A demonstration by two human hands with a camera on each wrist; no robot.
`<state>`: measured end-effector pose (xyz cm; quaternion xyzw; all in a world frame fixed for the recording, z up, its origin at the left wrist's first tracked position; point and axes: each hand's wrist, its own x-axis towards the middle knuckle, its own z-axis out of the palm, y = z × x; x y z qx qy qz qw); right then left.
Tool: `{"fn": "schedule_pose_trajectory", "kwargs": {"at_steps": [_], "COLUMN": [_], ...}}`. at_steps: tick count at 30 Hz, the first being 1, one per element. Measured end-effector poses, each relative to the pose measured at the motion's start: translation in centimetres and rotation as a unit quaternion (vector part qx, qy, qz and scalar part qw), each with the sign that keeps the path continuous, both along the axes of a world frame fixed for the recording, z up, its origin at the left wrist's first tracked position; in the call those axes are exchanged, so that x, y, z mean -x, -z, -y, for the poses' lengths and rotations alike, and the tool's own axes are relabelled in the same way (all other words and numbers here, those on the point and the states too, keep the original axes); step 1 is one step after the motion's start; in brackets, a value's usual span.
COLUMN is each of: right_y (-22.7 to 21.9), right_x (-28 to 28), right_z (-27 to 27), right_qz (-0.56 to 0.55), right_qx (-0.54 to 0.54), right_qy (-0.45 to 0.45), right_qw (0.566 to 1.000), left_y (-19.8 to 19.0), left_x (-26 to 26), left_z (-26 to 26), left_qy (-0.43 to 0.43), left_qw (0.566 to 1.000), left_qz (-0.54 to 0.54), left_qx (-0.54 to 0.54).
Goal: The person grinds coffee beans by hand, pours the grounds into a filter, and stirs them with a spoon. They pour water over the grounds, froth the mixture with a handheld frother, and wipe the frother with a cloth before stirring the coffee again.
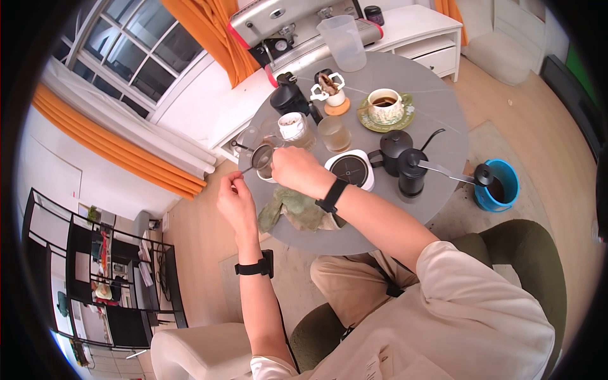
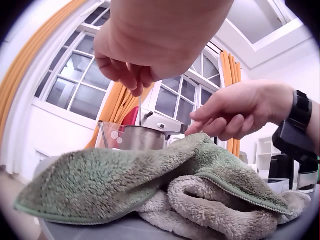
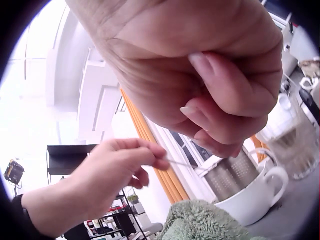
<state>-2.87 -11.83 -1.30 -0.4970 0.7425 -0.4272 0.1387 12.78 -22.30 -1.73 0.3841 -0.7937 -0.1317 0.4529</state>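
My left hand [image 1: 235,204] pinches a thin metal rod [image 3: 183,163] that reaches to a metal strainer [image 3: 231,176]. This strainer sits in a white cup [image 3: 250,206] with looped handles. Fingers curled, my right hand [image 1: 299,171] is at the strainer's side; in the left wrist view, its fingertips meet the short dark handle [image 2: 175,133]. The strainer's contents are hidden. A green and grey cloth [image 2: 100,180] lies crumpled in front of the cup.
On the round grey table [image 1: 437,88] stand a glass [image 1: 334,133], a scale [image 1: 350,171], a black kettle [image 1: 396,151], a hand grinder [image 1: 411,180] and a coffee cup [image 1: 385,111] on a green saucer. A blue bucket [image 1: 508,183] is at the right, an espresso machine [image 1: 297,31] behind.
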Motion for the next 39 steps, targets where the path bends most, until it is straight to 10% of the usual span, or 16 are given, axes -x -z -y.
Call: {"fn": "schedule_pose_trajectory", "kwargs": {"at_steps": [6, 15, 26, 39], "right_y": [-2.5, 1.5, 4.2, 5.6], "right_x": [-0.7, -0.3, -1.9, -0.9], "right_z": [-8.6, -13.4, -16.3, -20.5], "right_qz": [-0.024, 0.029, 0.062, 0.078], "right_qx": [0.024, 0.004, 0.018, 0.023], "right_qy": [0.035, 0.067, 0.064, 0.071], "right_qw": [0.999, 0.997, 0.996, 0.994], "left_y": [2.7, -2.4, -2.6, -0.1], "left_x": [0.2, 1.9, 13.5, 18.1], "left_z": [2.0, -0.4, 0.5, 2.9], "left_qy": [0.036, 0.011, 0.087, 0.047], "left_qw": [0.993, 0.999, 0.925, 0.941], "left_qz": [0.001, 0.042, 0.369, 0.335], "left_qx": [-0.111, 0.017, 0.012, -0.027]}}
